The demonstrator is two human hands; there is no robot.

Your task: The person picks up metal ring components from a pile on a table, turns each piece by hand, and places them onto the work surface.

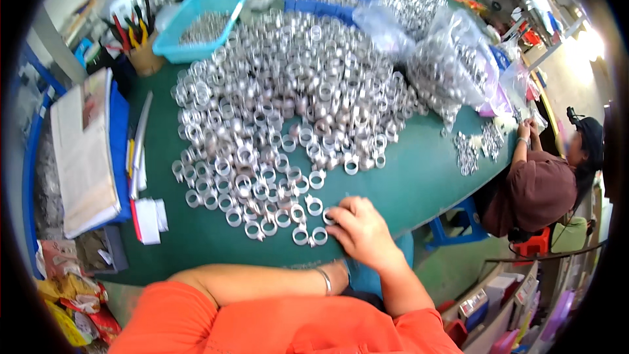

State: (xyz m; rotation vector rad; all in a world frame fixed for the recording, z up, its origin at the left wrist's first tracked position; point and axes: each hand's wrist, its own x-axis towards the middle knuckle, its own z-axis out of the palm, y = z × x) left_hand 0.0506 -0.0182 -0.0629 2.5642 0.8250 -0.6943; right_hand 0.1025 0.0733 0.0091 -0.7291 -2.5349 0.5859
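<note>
My right hand (362, 231) is at the near edge of a big heap of silver metal ring clamps (288, 78), its fingers curled. Thumb and fingertips close on one ring clamp (329, 217), partly covered by the fingers. Just left of it, a few more ring clamps (319, 236) lie on the green tabletop (419, 177). My left hand (338, 276) is low at the table's near edge, below the loose rings, with a silver bracelet (325, 280) on the wrist. Its fingers are hidden from view.
A turquoise basin (171, 46) and a blue tray (327, 3) hold small metal parts at the back. Clear bags of parts (452, 65) stand right of the heap. Papers on a blue folder (88, 151) lie left. A co-worker (534, 183) sits at the right edge.
</note>
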